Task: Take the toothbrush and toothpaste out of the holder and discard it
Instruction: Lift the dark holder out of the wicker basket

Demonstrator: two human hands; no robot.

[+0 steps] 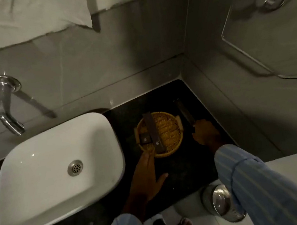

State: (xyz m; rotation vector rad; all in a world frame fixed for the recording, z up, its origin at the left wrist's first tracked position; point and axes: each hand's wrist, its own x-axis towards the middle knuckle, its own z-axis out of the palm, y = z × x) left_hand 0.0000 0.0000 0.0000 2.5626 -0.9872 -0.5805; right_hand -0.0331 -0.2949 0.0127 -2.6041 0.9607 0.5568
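Observation:
A round yellow wicker tray, the holder, sits on the black counter right of the sink. Across its left half lie a long dark flat packet and a short dark packet beside it. My right hand is shut on another long dark packet, held just right of the tray and pointing toward the wall corner. My left hand rests flat on the counter with fingers apart, its fingertips touching the tray's near-left rim. Which packet is toothbrush or toothpaste I cannot tell.
A white basin fills the left, with a chrome wall tap above it. The black counter ends at the grey wall corner. A steel bin with a shiny lid stands on the floor below the counter's edge. A chrome towel ring hangs on the right wall.

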